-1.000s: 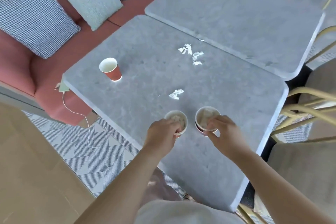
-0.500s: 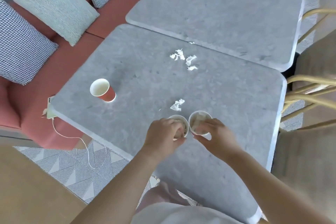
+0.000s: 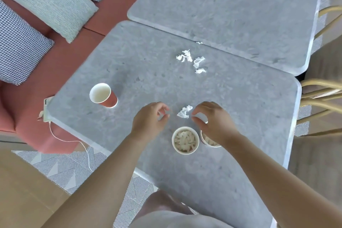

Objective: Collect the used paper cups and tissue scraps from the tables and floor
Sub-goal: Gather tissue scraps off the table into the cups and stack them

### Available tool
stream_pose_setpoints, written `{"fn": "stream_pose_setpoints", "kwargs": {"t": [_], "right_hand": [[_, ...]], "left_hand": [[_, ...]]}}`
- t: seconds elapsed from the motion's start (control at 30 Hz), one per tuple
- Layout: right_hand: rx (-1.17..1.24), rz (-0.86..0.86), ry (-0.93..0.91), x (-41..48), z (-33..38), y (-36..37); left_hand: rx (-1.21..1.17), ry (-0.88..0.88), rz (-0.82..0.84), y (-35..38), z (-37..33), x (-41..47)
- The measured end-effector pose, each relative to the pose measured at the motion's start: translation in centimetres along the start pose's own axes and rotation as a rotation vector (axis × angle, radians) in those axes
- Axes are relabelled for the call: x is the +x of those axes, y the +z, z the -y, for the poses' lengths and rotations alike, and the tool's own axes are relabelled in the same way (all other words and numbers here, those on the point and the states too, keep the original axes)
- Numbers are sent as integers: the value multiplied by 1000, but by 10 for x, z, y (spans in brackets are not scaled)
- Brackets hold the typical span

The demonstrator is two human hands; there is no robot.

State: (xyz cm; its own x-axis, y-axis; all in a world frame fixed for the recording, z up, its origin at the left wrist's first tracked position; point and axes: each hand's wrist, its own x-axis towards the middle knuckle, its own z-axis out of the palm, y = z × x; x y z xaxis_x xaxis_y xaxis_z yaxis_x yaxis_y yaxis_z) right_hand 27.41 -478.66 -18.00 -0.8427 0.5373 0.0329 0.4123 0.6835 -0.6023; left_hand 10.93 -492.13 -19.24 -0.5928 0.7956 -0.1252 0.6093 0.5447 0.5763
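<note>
— Looking at the near tabletop: where does the closest tissue scrap lie?
— Flat on the stone, between the two hands. The left hand is just beside it on one side, the right hand just beside it on the other.
— Does either grip hold it?
— No. Both are open and empty, fingers curled, thumb and forefinger apart; the right fingertips come nearest, almost at the scrap's edge.
— And the cups?
— Two paper cups stuffed with tissue stand upright, close together, on the near side of the hands: one in plain view, the other partly hidden under the right wrist. A third, red cup stands well apart to the left, near the tabletop's edge.
— More scraps?
— A small cluster farther off, near the seam with the second tabletop.
</note>
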Motion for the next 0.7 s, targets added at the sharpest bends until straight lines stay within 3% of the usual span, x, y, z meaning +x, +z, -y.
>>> {"fn": "stream_pose_setpoints", "kwargs": {"t": [0.3, 0.5, 0.7], "right_hand": [[-64, 185, 64, 66, -19, 32], [-136, 371, 83, 89, -36, 53], [-127, 423, 130, 96, -49, 52]], "left_hand": [[119, -92, 274, 23, 43, 35], [116, -113, 284, 39, 54, 48], [121, -109, 256, 51, 53, 55]]}}
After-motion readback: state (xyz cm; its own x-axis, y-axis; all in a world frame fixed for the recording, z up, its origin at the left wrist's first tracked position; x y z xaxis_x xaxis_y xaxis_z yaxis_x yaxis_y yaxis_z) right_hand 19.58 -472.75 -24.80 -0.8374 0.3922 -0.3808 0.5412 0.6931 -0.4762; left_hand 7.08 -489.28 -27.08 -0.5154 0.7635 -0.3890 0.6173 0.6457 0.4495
